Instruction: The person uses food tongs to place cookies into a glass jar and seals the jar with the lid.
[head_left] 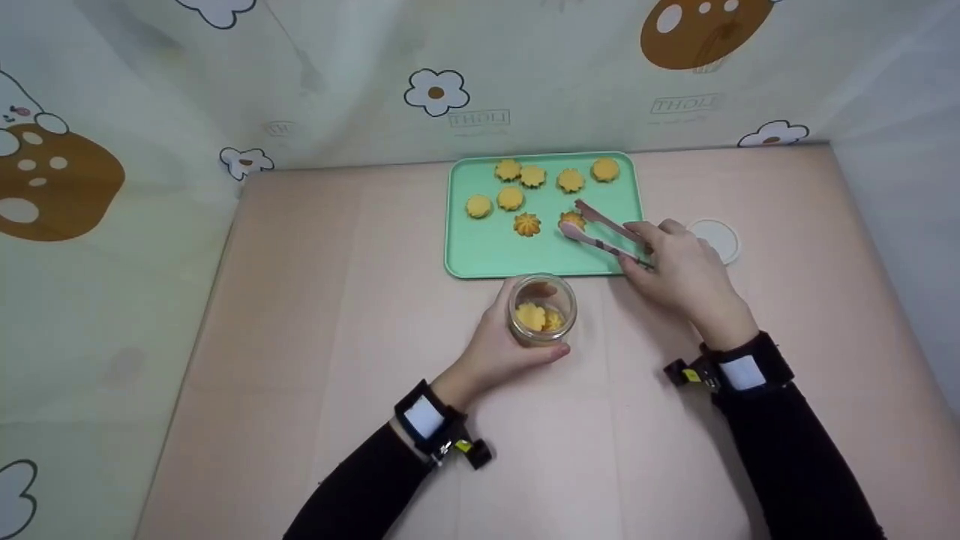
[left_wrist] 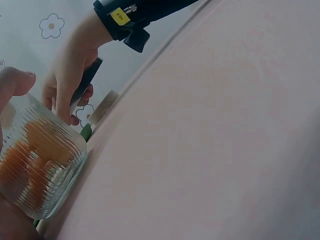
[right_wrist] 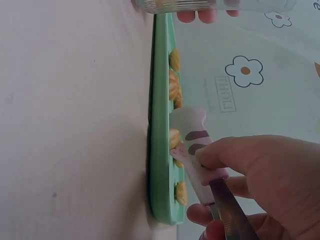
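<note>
Glass jar (head_left: 564,301) gripped in left hand (head_left: 499,341), pink tongs (head_left: 606,220) held in right hand (head_left: 679,266), astride a cookie (head_left: 572,218) beyond both hands

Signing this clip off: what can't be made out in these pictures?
- Number of cookies in the glass jar: they overlap in the head view; ribbed glass distorts them in the left wrist view.
- Whether both tips of the tongs touch the cookie between them: head view, one tip covers part of it.
- Lower-left edge of the round white lid: head view, behind the right hand.
- Most of the left hand: left wrist view, cut by the left edge.
</note>
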